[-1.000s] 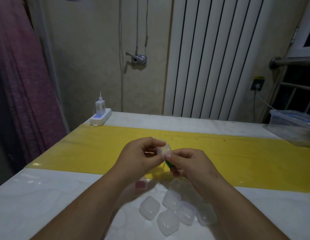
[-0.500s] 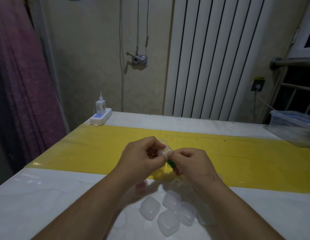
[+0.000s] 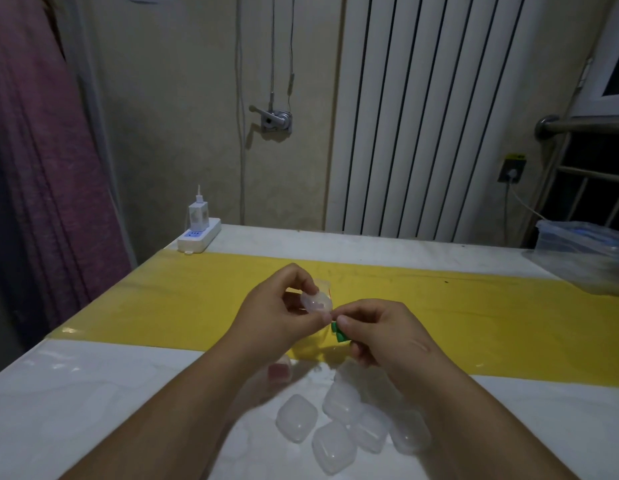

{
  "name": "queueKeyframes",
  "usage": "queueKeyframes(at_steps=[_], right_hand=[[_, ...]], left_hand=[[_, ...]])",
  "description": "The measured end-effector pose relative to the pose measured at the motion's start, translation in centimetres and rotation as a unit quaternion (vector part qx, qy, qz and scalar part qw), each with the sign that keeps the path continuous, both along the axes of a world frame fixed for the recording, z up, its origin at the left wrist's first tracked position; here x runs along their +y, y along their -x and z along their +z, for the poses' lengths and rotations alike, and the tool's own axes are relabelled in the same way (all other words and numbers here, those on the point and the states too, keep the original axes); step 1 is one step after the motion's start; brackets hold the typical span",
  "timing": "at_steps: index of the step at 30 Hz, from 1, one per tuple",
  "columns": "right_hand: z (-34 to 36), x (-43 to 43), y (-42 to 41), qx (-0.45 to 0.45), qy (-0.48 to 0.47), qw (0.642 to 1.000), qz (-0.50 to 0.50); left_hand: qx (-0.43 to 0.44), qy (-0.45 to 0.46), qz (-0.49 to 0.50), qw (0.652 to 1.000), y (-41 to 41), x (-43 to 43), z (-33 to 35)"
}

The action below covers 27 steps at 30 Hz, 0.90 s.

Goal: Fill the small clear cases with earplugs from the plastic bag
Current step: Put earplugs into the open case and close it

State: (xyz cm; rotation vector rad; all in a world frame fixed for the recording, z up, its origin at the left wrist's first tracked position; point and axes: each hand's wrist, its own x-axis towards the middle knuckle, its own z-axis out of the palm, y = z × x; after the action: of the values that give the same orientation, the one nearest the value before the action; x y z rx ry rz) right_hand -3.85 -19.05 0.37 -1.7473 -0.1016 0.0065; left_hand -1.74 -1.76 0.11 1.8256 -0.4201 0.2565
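My left hand (image 3: 271, 318) pinches a small clear case (image 3: 316, 301), held open above the yellow strip. My right hand (image 3: 387, 336) meets it at the case's edge and holds green earplugs (image 3: 337, 334) under its fingers. Below my hands, several closed clear cases (image 3: 339, 422) lie in a cluster on the white tabletop. A case with something pinkish-red inside (image 3: 278, 372) rests under my left wrist. A clear plastic bag (image 3: 586, 258) sits at the table's far right edge.
A yellow strip (image 3: 204, 299) runs across the white table (image 3: 76, 393). At the back left corner stands a white power strip with a charger (image 3: 199, 230). Behind the table are a white radiator (image 3: 422, 116) and a purple curtain (image 3: 34, 168) on the left.
Both hands have stayed almost in place above the yellow strip. The case's lid now shows more open, and the green earplugs sit slightly lower under my right fingers.
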Motion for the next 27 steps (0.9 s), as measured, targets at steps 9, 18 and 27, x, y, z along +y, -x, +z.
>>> queueKeyframes(at_steps=[9, 18, 27], right_hand=[[0.2, -0.1, -0.2, 0.056, -0.110, 0.992, -0.005], [-0.1, 0.5, 0.0, 0.042, -0.087, 0.995, 0.004], [-0.2, 0.7, -0.4, 0.038, -0.034, 0.996, -0.074]], left_hand=[[-0.015, 0.008, 0.023, 1.000, -0.1, -0.1, -0.2], [-0.077, -0.077, 0.049, 0.993, -0.1, -0.2, -0.5], [-0.016, 0.007, 0.050, 0.999, 0.3, -1.0, 0.2]])
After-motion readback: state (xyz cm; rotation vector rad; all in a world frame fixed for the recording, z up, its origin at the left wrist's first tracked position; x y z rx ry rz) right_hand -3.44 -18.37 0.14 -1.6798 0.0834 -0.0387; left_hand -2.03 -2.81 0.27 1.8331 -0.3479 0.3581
